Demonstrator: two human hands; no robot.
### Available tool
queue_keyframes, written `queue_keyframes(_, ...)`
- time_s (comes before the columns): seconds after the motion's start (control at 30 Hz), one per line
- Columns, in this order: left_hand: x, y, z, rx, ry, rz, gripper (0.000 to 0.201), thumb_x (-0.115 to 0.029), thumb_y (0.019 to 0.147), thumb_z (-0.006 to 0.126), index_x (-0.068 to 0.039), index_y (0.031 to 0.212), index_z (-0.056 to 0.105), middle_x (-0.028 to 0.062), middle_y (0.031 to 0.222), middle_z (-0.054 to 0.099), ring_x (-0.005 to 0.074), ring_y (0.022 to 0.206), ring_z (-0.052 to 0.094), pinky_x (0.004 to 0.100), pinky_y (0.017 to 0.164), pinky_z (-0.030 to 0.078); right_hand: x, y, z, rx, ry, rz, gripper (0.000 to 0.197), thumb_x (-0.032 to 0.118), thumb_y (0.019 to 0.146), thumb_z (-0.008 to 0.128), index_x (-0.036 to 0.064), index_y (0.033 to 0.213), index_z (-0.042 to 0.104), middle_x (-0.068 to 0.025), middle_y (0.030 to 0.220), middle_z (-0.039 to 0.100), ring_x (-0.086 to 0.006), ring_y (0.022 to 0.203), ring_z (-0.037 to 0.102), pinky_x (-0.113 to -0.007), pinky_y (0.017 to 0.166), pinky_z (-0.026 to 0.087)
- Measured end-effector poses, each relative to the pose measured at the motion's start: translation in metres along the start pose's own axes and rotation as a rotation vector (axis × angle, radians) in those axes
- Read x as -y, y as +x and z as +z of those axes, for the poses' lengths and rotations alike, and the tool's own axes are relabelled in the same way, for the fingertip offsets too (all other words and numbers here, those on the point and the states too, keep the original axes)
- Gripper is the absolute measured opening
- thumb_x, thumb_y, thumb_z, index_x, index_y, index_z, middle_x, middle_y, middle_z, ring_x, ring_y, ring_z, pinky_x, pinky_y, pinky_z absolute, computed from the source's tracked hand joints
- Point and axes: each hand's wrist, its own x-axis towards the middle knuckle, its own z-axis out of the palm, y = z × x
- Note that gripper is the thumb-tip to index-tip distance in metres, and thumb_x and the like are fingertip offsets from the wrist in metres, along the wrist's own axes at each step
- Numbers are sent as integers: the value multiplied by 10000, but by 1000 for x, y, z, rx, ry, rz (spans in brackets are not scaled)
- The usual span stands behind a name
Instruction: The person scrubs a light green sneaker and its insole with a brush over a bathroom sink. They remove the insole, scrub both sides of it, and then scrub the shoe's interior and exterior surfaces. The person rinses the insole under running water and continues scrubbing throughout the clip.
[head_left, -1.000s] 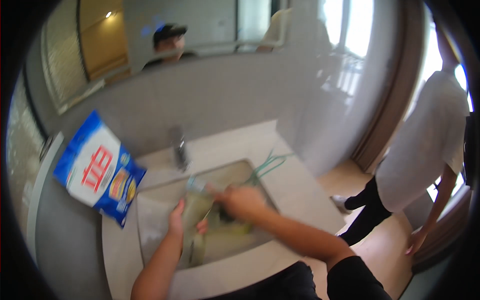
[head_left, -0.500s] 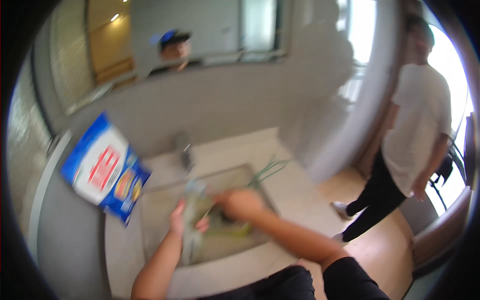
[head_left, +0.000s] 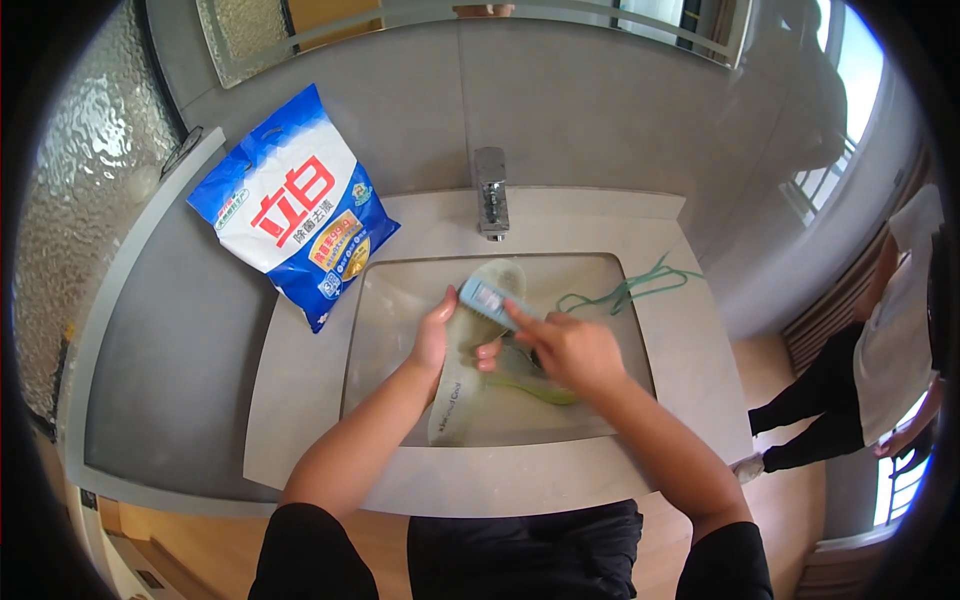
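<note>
My view had swung since the frame half a second before, so that the rectangular, off-white sink [head_left: 390, 300] came nearer the middle, while a person in a light top and black trousers [head_left: 895, 330] slid toward the edge of my sight, well to the right of the sink. Inside the sink I had a long, flat, pale-green sole-shaped piece [head_left: 462, 350], tilted up, its rounded end toward the back of the sink. My left hand [head_left: 433, 340] was closed on it, thumb along its left edge and fingertips showing at its right. My right hand [head_left: 578, 352] grasped a small, light-blue scrubbing brush [head_left: 488, 300], index finger stretched along its back, bristles turned down to the piece near its rounded end. Below that hand, in the sink, lay a curved, yellow-green strip [head_left: 535, 390]; a darker thing beside it was too hidden to tell. A thin teal cord [head_left: 625, 290] looped over the sink's right rim, a shiny chrome faucet [head_left: 490, 190] stood behind the sink, and a large blue-and-white plastic bag [head_left: 295, 215] was to the sink's left.
</note>
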Motion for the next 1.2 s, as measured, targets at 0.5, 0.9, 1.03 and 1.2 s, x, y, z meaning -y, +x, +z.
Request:
queue_keyframes(0.5, 7, 4, 18, -86, 75, 16, 728, -686, 1078, 257, -74, 1296, 586, 112, 945, 594, 233, 642, 511, 391, 599, 430, -6, 2, -4, 34, 4, -28, 495, 332, 1016, 646, 391, 1502, 575, -81, 796, 673, -329, 634, 680, -457, 543, 538)
queue_keyframes(0.9, 3, -2, 17, -30, 118, 21, 671, -658, 1077, 333, -116, 1416, 539, 93, 1147, 634, 223, 667, 491, 384, 616, 426, -19, 5, -3, -95, 11, 36, 457, 382, 1009, 669, 391, 1464, 625, -69, 738, 637, -308, 588, 653, -444, 515, 509)
queue_keyframes(1.03, 11, 0, 19, -48, 182, -5, 686, -663, 1079, 311, -121, 1438, 533, 98, 1125, 639, 216, 667, 499, 380, 620, 428, -15, -1, 5, -121, 39, 2, 437, 377, 1011, 665, 371, 1447, 641, -74, 750, 650, -316, 593, 647, -439, 521, 512)
queue_keyframes(1.2, 7, 0, 18, -52, 150, 21, 687, -669, 1076, 316, -117, 1417, 542, 95, 1107, 646, 236, 664, 510, 390, 606, 432, -28, 9, 5, -126, 89, 38, 491, 381, 992, 688, 399, 1476, 608, -76, 793, 669, -322, 630, 660, -449, 555, 527)
